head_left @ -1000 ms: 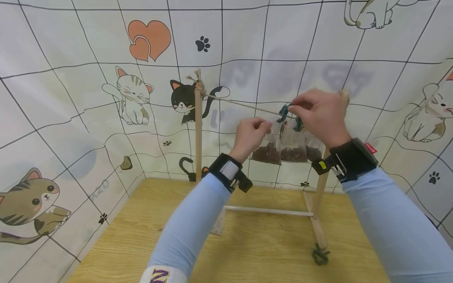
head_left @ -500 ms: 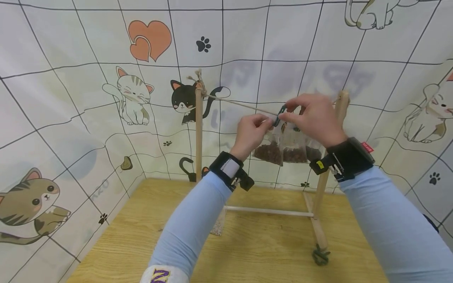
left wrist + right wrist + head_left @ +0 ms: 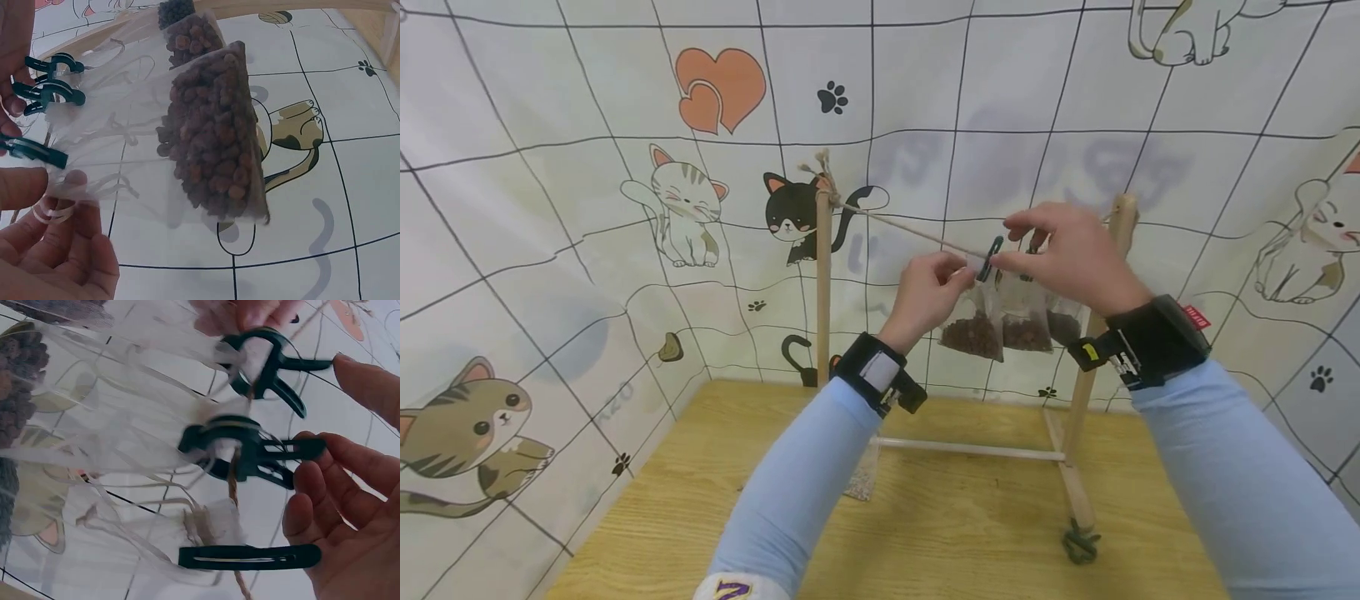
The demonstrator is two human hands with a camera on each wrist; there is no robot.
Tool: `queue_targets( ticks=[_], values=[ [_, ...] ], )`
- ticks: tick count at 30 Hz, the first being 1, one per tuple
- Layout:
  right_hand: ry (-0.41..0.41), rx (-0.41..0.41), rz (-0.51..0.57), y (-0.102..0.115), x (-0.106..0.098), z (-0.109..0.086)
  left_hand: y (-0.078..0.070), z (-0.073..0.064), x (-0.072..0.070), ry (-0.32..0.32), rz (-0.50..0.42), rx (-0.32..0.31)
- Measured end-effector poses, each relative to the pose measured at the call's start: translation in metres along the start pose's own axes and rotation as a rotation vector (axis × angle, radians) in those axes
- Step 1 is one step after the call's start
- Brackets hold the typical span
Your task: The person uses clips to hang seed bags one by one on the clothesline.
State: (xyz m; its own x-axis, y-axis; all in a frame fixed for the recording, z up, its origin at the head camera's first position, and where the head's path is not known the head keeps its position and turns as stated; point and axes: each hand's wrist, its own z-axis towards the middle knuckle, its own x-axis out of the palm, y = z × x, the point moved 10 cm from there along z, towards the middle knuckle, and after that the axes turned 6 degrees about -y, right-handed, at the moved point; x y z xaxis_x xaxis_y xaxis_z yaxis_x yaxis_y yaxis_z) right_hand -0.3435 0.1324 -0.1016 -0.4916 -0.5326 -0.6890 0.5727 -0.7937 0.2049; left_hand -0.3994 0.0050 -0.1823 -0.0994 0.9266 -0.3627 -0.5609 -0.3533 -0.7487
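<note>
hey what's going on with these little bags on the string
A person's left hand pinches the top of the front bag, which holds brown pieces and appears fixed to a string by a green clip. The right hand is open beside that clip. Two more clipped bags hang along the same string, which runs between two wooden posts.

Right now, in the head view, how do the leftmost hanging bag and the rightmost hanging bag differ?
The leftmost bag holds reddish-brown lumps; the rightmost bag holds dark grey ones.
The left hand pinches the leftmost bag near its top; no hand is seen gripping the rightmost bag.
In the head view, the leftmost bag's contents show fully, while the rightmost bag is partly covered.
Both are see-through and hang at the rope.
</note>
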Motion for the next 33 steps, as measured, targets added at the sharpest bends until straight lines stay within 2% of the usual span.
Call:
queue_targets(
  ticks=[3, 7, 12, 15, 19, 24, 28, 33],
  values=[
    [-0.067, -0.036, 0.045, 0.006, -0.014, -0.008, -0.002, -0.006, -0.001, 0.028, 0.017, 0.053],
    [-0.234, -0.121, 0.060, 0.017, -0.042, -0.027, -0.002, -0.020, -0.005, 0.062, 0.066, 0.097],
    [-0.417, -0.193, 0.081, 0.021, -0.067, -0.059, -0.003, -0.048, -0.013, 0.097, 0.177, 0.134],
    [-0.477, -0.185, 0.076, 0.015, -0.070, -0.080, -0.003, -0.065, -0.021, 0.070, 0.273, 0.170],
    [-0.508, -0.163, 0.049, 0.003, -0.059, -0.106, -0.001, -0.085, -0.033, -0.020, 0.393, 0.257],
    [-0.492, -0.130, 0.034, -0.017, -0.028, -0.136, 0.005, -0.109, -0.044, -0.117, 0.487, 0.378],
    [-0.446, -0.080, 0.047, -0.032, -0.001, -0.156, 0.016, -0.126, -0.047, -0.164, 0.539, 0.394],
    [-0.419, -0.049, 0.079, -0.045, 0.027, -0.180, 0.032, -0.146, -0.040, -0.205, 0.613, 0.399]
  ],
)
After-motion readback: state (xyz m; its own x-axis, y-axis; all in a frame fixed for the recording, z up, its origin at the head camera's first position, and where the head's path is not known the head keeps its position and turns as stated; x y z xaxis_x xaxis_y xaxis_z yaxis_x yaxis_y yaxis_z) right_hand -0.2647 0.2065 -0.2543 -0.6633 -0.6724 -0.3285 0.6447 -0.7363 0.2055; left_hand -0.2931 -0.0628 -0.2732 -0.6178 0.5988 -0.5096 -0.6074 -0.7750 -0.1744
